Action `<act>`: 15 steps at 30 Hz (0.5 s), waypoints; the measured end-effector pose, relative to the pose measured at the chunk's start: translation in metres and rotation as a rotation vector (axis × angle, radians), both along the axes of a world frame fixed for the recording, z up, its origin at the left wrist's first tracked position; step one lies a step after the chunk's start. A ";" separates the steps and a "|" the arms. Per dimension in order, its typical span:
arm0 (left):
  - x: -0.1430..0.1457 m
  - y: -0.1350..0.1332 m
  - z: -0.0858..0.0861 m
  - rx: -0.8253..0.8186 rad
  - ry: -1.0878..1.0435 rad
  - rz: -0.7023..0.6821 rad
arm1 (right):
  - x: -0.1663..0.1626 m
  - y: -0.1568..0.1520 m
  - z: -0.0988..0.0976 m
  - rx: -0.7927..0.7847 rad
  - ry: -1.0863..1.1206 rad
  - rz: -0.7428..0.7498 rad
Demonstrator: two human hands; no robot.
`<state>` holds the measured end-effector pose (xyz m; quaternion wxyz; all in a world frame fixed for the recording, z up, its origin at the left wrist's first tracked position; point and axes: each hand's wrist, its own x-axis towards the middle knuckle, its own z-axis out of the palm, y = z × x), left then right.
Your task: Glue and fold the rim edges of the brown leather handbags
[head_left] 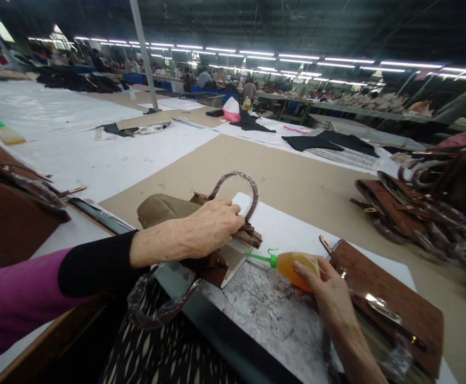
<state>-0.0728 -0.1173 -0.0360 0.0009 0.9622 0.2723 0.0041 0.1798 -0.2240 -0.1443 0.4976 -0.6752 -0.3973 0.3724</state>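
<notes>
My left hand (207, 226) is closed on the edge of a brown handbag (213, 266) with an olive lining (159, 208) turned out. One plastic-wrapped handle (252, 186) arches up behind the hand; the other handle (163, 320) hangs over the table's near edge. In my right hand (332, 298) is a squeeze bottle (295, 269) of amber liquid, tilted on its side. Its thin green nozzle points left, close to the bag's opened edge. A finished-looking brown handbag (393, 298) with metal fittings lies just right of my right hand.
Several brown handbags (401, 208) are heaped at the right, and more brown bag pieces (13, 213) lie at the left. Another glue-like bottle (7, 130) stands far left. Black fabric pieces (329, 141) lie farther back. Loose threads (265, 304) litter the white sheet. People work in the background.
</notes>
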 end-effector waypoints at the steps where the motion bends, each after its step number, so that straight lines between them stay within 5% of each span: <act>1: 0.000 0.000 0.001 0.003 0.009 0.001 | 0.000 0.000 0.000 -0.002 0.005 0.002; 15: 0.000 0.002 -0.004 0.031 0.014 -0.038 | -0.002 -0.013 0.006 -0.024 0.071 0.108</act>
